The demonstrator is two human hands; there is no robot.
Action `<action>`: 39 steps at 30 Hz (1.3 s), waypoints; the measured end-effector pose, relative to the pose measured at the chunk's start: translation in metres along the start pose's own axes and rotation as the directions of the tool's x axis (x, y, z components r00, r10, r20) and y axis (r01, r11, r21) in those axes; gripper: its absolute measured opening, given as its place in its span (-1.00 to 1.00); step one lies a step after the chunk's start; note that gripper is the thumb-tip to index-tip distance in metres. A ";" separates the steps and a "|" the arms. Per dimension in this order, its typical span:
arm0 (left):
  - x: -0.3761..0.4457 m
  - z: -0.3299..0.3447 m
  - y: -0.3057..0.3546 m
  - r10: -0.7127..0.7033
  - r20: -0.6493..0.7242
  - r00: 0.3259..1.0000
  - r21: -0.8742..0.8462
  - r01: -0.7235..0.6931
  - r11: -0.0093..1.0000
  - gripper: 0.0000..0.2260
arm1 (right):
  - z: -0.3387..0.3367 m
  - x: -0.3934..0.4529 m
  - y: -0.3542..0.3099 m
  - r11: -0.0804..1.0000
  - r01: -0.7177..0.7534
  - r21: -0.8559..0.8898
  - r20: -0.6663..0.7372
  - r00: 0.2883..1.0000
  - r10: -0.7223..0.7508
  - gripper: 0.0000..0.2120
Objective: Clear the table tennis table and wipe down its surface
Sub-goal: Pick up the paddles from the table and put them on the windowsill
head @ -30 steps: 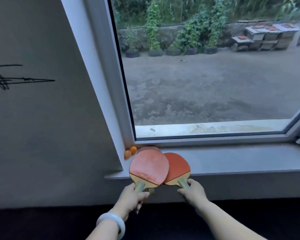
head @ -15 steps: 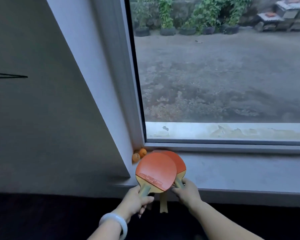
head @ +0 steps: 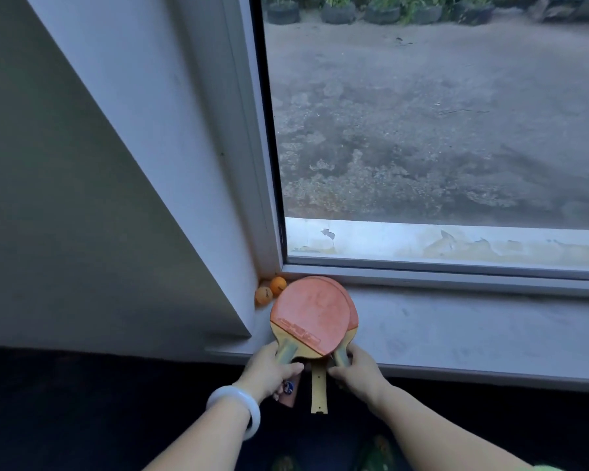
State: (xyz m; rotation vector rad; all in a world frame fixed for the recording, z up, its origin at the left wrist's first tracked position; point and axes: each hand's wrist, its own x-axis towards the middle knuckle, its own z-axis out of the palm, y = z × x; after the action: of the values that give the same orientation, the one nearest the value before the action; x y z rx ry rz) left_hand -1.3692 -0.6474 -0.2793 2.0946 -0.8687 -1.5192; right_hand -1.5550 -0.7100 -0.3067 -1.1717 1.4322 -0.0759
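Gripping a paddle handle in each hand, my left hand [head: 269, 368] and right hand [head: 356, 370] curl their fingers around stacked red paddles [head: 312, 312] on the windowsill [head: 456, 328], beside two orange balls [head: 269, 290].

Two red-faced paddles lay stacked on the window sill [head: 456, 331], the top paddle [head: 310, 312] covering most of the lower paddle [head: 353, 317]. The left hand [head: 269, 372], a pale bangle [head: 237, 407] on its wrist, gripped the top paddle's handle; the right hand [head: 356, 372] gripped the lower one's. A third handle [head: 319, 389] hung between them. Two orange balls [head: 271, 289] sat touching in the sill's corner, just beside the paddles.
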 end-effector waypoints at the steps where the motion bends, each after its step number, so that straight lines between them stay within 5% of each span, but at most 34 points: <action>1: 0.003 0.000 0.001 0.002 -0.005 1.000 0.051 -0.002 0.999 -0.72 | 0.001 0.001 0.000 1.000 -0.006 -0.003 -0.004 1.000 0.006 -0.76; 5: 0.007 -0.001 0.001 0.003 -0.021 1.000 0.238 0.002 0.971 -0.59 | 0.002 0.004 0.001 0.999 -0.022 -0.023 -0.016 1.000 0.022 -0.77; 11: 0.009 -0.001 -0.008 0.031 -0.112 0.993 0.237 -0.003 0.972 -0.77 | 0.006 0.006 0.001 0.997 -0.045 -0.056 -0.052 0.998 0.042 -0.77; 18: 0.019 0.008 0.002 0.091 -0.124 0.988 0.370 -0.039 0.928 -0.71 | 0.013 0.008 -0.004 0.993 -0.073 -0.093 -0.084 0.994 0.066 -0.79; 27: 0.017 0.005 -0.013 0.121 -0.118 0.986 0.361 -0.070 0.930 -0.54 | 0.012 0.006 -0.005 0.989 -0.088 -0.118 -0.098 0.992 0.077 -0.75; 39: 0.011 0.005 -0.016 0.157 -0.171 0.973 0.357 -0.087 0.930 -0.57 | 0.018 0.001 -0.002 0.985 -0.074 -0.154 -0.119 0.991 0.055 -0.71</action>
State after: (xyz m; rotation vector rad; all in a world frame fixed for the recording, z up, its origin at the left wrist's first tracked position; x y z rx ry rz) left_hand -1.3677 -0.6428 -0.2990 2.3346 -1.2400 -1.1339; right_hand -1.5395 -0.7016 -0.3106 -1.2657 1.6000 0.0164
